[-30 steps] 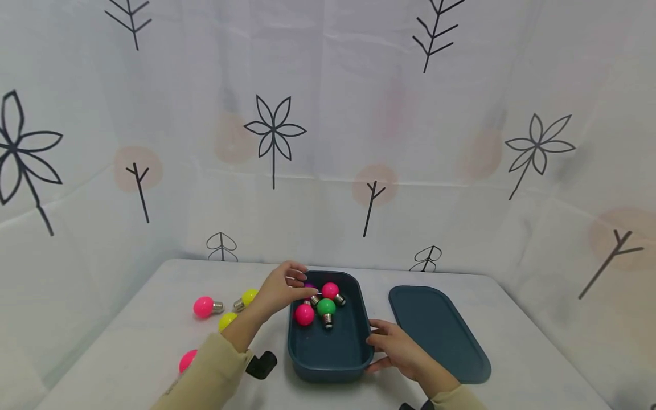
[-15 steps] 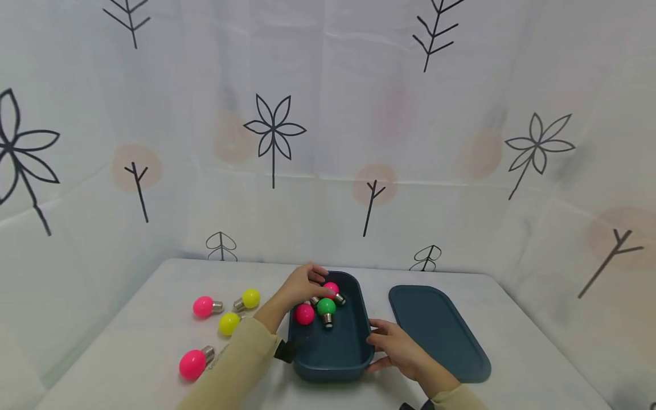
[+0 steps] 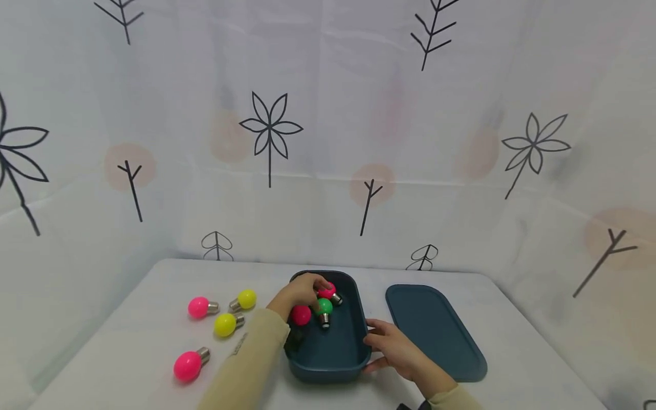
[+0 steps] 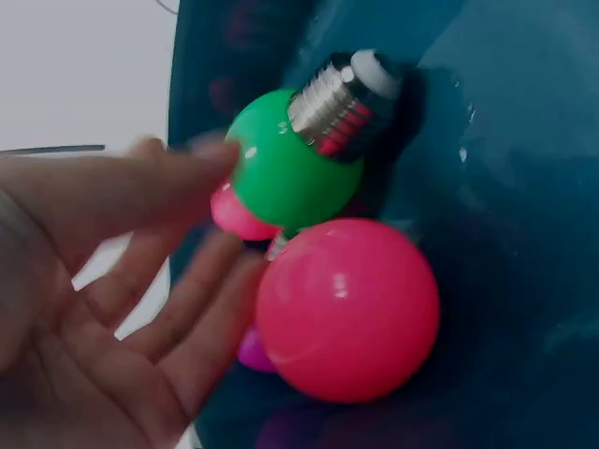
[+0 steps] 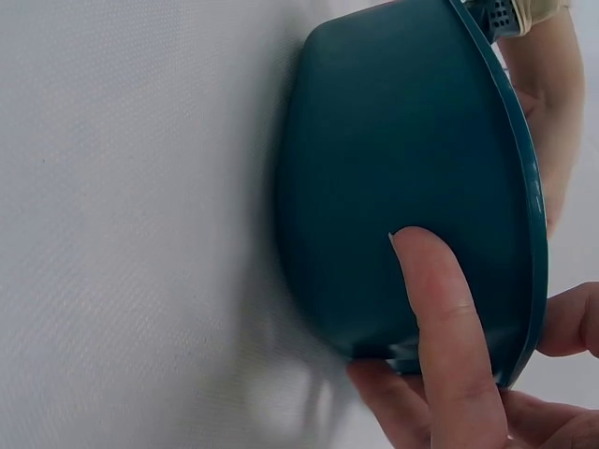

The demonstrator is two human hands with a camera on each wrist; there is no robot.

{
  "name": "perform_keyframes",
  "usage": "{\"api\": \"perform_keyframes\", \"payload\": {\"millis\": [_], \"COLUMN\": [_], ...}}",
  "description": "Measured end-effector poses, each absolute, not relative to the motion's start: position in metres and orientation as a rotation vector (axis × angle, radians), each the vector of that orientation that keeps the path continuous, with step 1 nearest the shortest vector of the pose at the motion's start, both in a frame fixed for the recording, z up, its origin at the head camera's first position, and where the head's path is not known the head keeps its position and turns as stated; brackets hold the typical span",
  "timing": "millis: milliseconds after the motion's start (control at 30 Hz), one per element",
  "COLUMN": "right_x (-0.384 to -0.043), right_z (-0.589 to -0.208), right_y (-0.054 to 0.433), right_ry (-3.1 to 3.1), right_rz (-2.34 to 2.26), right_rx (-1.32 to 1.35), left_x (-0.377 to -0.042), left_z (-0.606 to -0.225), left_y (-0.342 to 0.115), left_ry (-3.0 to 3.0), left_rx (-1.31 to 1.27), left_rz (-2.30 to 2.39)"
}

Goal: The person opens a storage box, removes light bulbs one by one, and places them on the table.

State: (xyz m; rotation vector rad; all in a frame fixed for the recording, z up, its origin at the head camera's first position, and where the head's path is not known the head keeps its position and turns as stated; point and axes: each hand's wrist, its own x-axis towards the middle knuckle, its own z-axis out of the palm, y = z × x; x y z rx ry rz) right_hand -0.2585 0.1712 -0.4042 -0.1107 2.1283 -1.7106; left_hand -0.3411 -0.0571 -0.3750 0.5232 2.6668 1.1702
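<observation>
A dark teal box (image 3: 328, 350) stands on the table, with several light bulbs at its far end. My left hand (image 3: 302, 291) reaches in over them. In the left wrist view its fingers are spread loosely; the thumb is at the green bulb (image 4: 295, 173), contact unclear. Beside the fingertips lies a pink bulb (image 4: 351, 313), and a purple bulb (image 4: 255, 349) is mostly hidden. Another pink bulb (image 3: 327, 290) is partly covered by the left fingers. My right hand (image 3: 392, 346) rests against the box's near right corner, its thumb (image 5: 445, 309) straight along the wall.
Left of the box lie two yellow bulbs, a farther one (image 3: 247, 299) and a nearer one (image 3: 225, 324), and two pink bulbs, one behind (image 3: 199, 307) and one in front (image 3: 188, 365). A flat teal lid (image 3: 435, 330) lies to the right. A patterned white curtain (image 3: 328, 142) hangs behind the table.
My left hand has moved right and down into the box, over the bulbs. The yellow and front pink bulbs on the table have come into fuller view. My right hand stays at the box.
</observation>
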Motion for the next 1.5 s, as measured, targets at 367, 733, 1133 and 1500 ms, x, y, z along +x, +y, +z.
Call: {"api": "perform_keyframes", "payload": {"millis": [367,733,1133,1500], "right_x": [-0.259,-0.26,-0.26,-0.262], "right_z": [-0.403,-0.404,-0.405,-0.407], "right_y": [0.171,0.171,0.171,0.171], "right_ry": [2.122,2.105,2.129,2.132], "right_rz": [-1.716,-1.723,-1.717,-1.709], "right_rx": [-0.119,-0.129,-0.103,-0.116], "left_x": [-0.343,-0.342,-0.322,-0.282], "left_z": [-0.388,-0.389,-0.359,-0.347], "left_y": [-0.043,-0.043,-0.07,-0.107], "left_ry": [2.77,2.777,2.607,2.679], "left_rx": [0.557,0.613,0.623,0.411], "left_rz": [0.93,1.021,1.455,1.658]}}
